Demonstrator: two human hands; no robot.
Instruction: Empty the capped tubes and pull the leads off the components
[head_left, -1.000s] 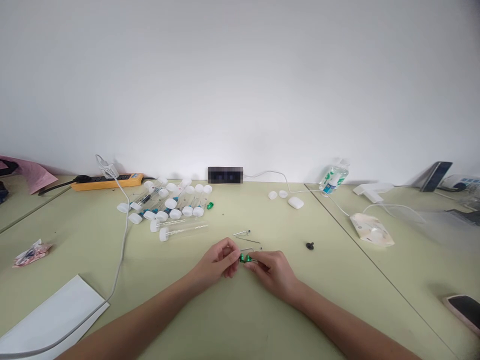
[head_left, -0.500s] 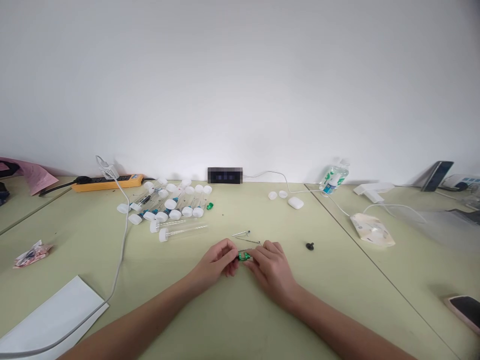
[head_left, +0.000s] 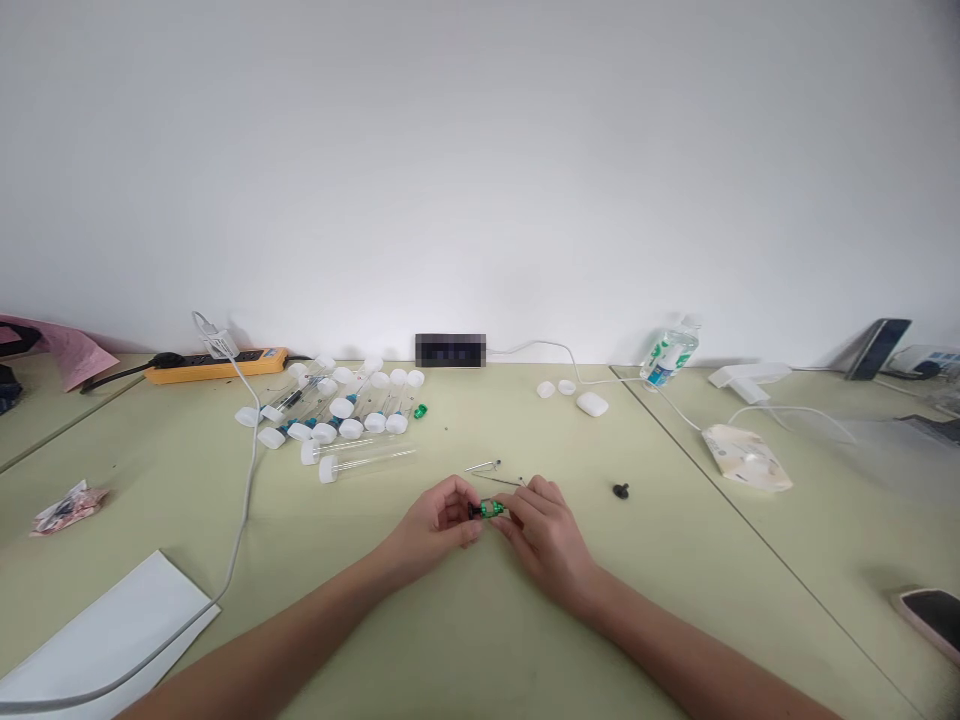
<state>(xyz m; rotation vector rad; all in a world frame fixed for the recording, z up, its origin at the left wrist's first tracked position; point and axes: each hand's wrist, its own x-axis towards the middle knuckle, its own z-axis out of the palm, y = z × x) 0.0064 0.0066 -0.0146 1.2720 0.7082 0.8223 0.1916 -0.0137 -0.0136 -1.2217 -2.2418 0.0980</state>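
A small green part [head_left: 492, 508] with a black piece [head_left: 475, 511] at its left end is between my two hands, just above the table's middle. My left hand [head_left: 439, 525] has thumb and fingers around the black end. On the right side, the fingers of my right hand [head_left: 544, 535] pinch the green part's other end. Behind my hands lie thin metal rods [head_left: 484, 467]. A small black part [head_left: 621, 491] rests on the table to the right of my right hand. Another green piece [head_left: 421, 411] sits beside the tubes further back.
Several clear tubes with white caps [head_left: 328, 468] lie at the back left, near an orange power strip [head_left: 217, 367]. A cable crosses a white sheet [head_left: 105, 640]. To the right are a white case [head_left: 592, 404], a bottle [head_left: 669, 357], a packet [head_left: 746, 458] and a phone [head_left: 934, 615].
The fingers of my left hand have opened out somewhat, and the black end that they hid now shows. The green part has shifted slightly to the right.
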